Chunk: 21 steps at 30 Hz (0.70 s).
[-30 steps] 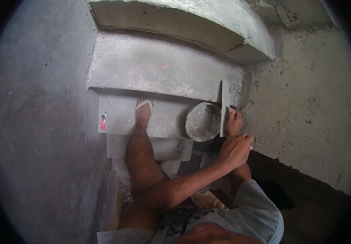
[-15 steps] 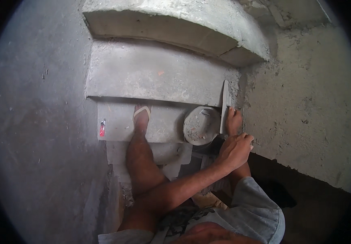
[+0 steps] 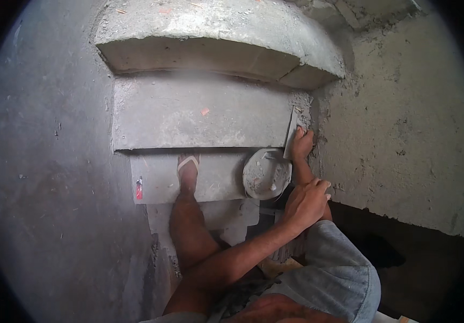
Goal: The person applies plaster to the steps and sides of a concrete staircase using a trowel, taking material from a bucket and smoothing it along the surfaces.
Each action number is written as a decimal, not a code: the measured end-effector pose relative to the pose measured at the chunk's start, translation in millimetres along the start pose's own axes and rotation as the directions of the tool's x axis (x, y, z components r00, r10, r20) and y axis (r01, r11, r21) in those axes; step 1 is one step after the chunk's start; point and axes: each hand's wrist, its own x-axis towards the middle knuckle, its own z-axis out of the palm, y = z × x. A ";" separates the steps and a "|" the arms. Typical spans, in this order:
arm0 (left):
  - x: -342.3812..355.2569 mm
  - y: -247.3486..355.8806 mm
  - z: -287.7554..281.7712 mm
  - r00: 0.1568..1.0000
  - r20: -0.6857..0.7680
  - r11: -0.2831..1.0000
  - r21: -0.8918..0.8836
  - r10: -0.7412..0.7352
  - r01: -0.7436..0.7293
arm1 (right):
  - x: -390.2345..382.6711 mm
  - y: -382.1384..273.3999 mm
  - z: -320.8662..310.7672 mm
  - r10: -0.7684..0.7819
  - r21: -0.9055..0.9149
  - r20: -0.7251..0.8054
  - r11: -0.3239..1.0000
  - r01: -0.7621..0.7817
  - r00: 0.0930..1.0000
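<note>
Since the earlier frame, the right hand (image 3: 302, 143) has carried the grey flat tool (image 3: 291, 134) farther past the step (image 3: 189, 126) edge, right of centre. Its long axis runs nearly upright, far end pointing up and slightly right. Right fingers grip it; the left hand (image 3: 306, 202) lies across the right forearm (image 3: 303, 171), its grip unclear.

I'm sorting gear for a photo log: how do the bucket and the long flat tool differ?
The bucket is rounded and hollow; the long flat tool is narrow and straight. Neither hand holds the bucket, while the right hand grips the long flat tool. Both look greyish.
</note>
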 end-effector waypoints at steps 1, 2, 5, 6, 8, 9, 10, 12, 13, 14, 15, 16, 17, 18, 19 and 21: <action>-1.1 -0.9 -0.3 1.000 0.004 1.000 0.012 -0.008 0.008 | -1.1 -2.6 -2.0 -0.008 0.022 0.000 1.000 0.008 1.000; -2.2 -1.5 -0.1 1.000 0.008 1.000 0.023 -0.016 0.016 | -3.0 -4.9 -3.7 -0.015 0.043 -0.002 0.999 0.015 1.000; -2.4 -0.8 1.9 1.000 -0.007 1.000 0.006 0.000 0.000 | -8.2 -8.9 -8.7 0.005 0.086 -0.004 0.996 -0.004 1.000; -1.9 0.0 3.2 1.000 0.005 1.000 0.007 0.008 -0.008 | -9.4 -9.2 -11.3 0.014 0.086 -0.009 0.996 -0.013 1.000; -1.5 -0.3 7.2 1.000 -0.002 1.000 0.012 0.016 -0.016 | -14.7 -12.5 -16.9 0.017 0.101 -0.018 0.995 -0.015 1.000; -1.8 -1.1 9.5 1.000 0.007 1.000 0.012 0.018 -0.018 | -16.3 -13.5 -20.7 0.013 0.118 -0.019 0.993 -0.011 1.000; -2.4 -1.9 11.2 1.000 0.021 1.000 0.021 0.001 -0.002 | -16.8 -14.4 -23.1 0.014 0.127 -0.016 0.992 -0.012 1.000; -3.8 -4.0 15.0 0.999 0.043 0.999 0.032 -0.016 0.015 | -21.2 -11.9 -32.1 0.014 0.139 -0.013 0.990 -0.012 1.000; -4.0 -4.9 16.4 0.998 0.053 0.999 0.038 -0.024 0.022 | -25.3 -11.6 -37.0 0.006 0.152 -0.001 0.988 -0.005 1.000; -3.9 -5.8 18.3 0.998 0.063 0.999 0.045 -0.032 0.030 | -29.9 -11.5 -41.2 0.012 0.149 0.001 0.989 -0.012 1.000; -3.7 -6.8 20.5 0.997 0.068 0.998 0.044 -0.038 0.035 | -35.1 -11.2 -45.0 0.025 0.191 0.020 0.981 -0.029 0.999; -3.5 -6.0 23.0 0.998 0.055 0.999 0.043 -0.017 0.014 | -40.4 -6.7 -48.6 0.040 0.229 0.038 0.972 -0.047 0.998; -3.1 -5.6 25.5 0.999 0.042 0.999 0.041 0.003 -0.005 | -46.5 -2.0 -51.8 0.048 0.222 0.039 0.973 -0.056 0.998; -2.4 -6.1 27.5 0.999 0.051 0.999 0.037 -0.003 0.001 | -53.4 2.8 -54.9 0.012 0.264 0.028 0.964 -0.019 1.000; -2.5 -5.3 26.7 0.999 0.051 0.999 0.039 -0.011 0.009 | -63.9 5.6 -59.6 -0.022 0.303 0.022 0.953 0.014 1.000; -2.8 -4.9 28.3 0.998 0.059 0.999 0.037 -0.036 0.034 | -85.8 12.9 -72.8 0.037 0.280 0.076 0.958 -0.056 0.996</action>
